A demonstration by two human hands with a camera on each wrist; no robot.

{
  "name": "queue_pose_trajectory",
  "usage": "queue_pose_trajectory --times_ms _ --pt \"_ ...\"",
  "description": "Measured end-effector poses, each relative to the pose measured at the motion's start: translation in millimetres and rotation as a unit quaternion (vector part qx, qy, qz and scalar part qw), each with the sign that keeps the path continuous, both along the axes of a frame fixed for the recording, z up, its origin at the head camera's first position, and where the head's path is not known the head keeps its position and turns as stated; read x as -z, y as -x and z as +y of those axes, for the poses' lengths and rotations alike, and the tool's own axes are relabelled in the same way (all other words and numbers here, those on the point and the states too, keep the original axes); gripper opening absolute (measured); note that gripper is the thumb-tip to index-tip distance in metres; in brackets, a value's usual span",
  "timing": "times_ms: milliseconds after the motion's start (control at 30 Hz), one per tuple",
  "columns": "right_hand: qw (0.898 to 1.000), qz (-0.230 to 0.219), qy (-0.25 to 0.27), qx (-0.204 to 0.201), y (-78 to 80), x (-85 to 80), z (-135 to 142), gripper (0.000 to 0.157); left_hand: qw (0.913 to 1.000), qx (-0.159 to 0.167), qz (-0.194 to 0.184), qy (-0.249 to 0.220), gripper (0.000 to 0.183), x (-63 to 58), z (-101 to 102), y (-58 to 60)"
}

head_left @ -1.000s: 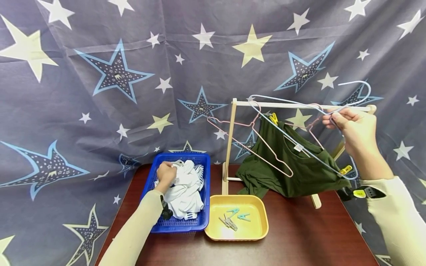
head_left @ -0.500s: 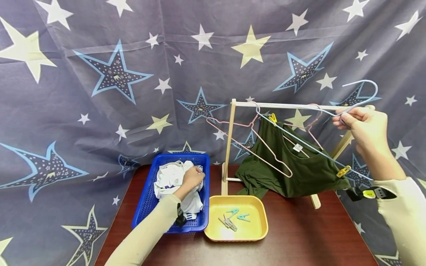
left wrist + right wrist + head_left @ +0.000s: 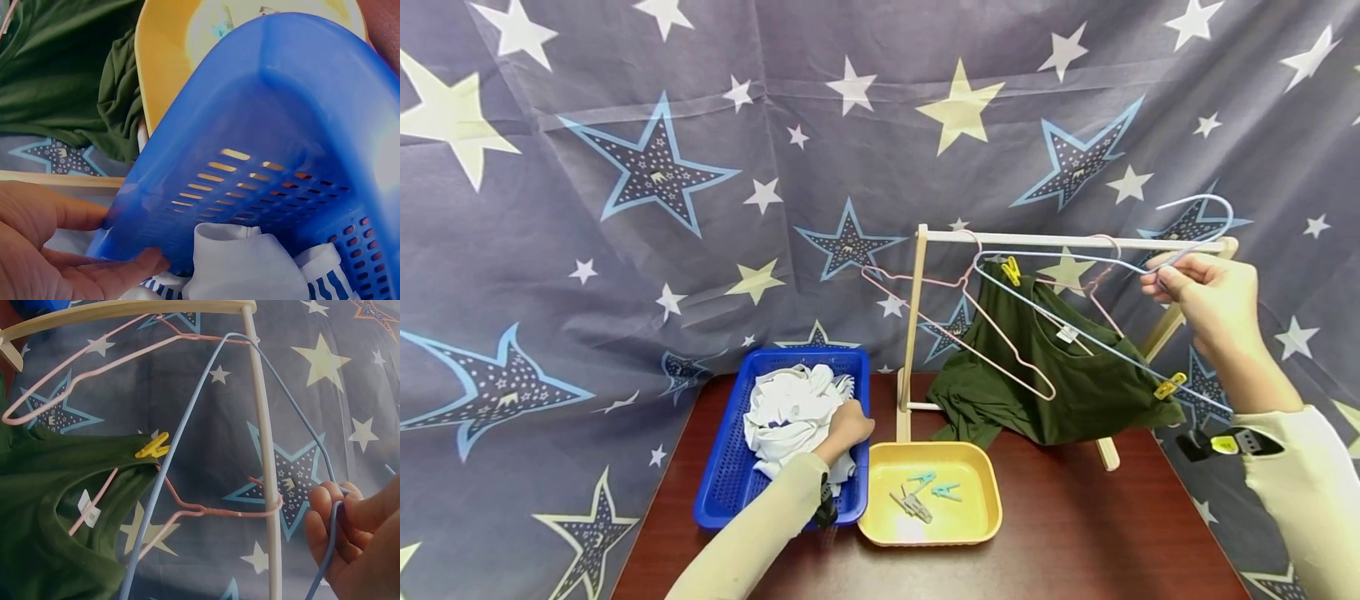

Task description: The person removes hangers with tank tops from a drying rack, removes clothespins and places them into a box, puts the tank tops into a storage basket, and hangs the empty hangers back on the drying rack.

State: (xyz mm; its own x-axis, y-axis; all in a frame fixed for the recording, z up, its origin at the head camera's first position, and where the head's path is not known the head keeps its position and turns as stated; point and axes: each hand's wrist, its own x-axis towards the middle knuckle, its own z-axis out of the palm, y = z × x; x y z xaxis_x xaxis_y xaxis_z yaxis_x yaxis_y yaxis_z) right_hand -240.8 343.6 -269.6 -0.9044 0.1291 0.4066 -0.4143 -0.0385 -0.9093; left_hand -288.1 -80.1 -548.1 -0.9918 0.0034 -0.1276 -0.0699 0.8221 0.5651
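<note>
My left hand is at the right side of the blue plastic basket. In the left wrist view its fingers straddle the basket wall, one outside and one inside, holding the rim. White clothes lie bunched in the basket, some with dark blue stripes. My right hand pinches a light blue clothes hanger at the neck below its hook. That hanger is held up in front of the drying rack. Behind it hangs a dark green sleeveless top with yellow clothespins at its shoulders.
A pink hanger hangs at the rack's left end; another pink hanger carries the green top. A yellow tray with several blue and grey clothespins stands beside the basket on the dark red table.
My left hand has gone from the white clothes to the basket's right rim. The clothes lie bunched farther left. My right hand, still holding the blue hanger, shifted right, then slightly back and down.
</note>
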Motion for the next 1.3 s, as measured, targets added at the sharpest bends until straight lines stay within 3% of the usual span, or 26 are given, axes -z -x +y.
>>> queue_pose_trajectory --times_ms 333,467,567,633,900,1100,1300 --pt "0.999 -0.004 -0.034 -0.013 8.1 10.2 -23 0.04 0.9997 -0.014 -0.02 0.0 0.026 1.3 2 -1.9" --pt "0.995 -0.014 -0.102 0.007 13.6 15.8 -34 0.033 0.9998 -0.012 -0.017 -0.001 0.025 1.6 3 -1.7" --pt "0.984 -0.015 -0.171 0.04 18.0 20.3 -43 0.017 0.9999 -0.007 -0.011 -0.001 0.025 2.6 3 -1.1" --pt "0.977 -0.015 -0.204 0.057 21.3 24.1 -50 0.015 0.9999 -0.006 -0.009 0.001 0.027 3.5 3 -0.5" --pt "0.978 -0.024 -0.204 0.045 31.9 41.6 -74 0.021 0.9999 -0.006 -0.008 -0.004 0.031 4.5 3 -0.2" --pt "0.98 -0.036 -0.193 0.03 36.2 43.0 -91 0.022 0.9999 -0.006 -0.011 -0.009 0.032 5.0 2 0.0" --pt "0.974 -0.032 -0.219 0.043 45.4 43.9 -108 0.019 0.9998 -0.009 -0.014 -0.007 0.029 6.9 2 2.6"
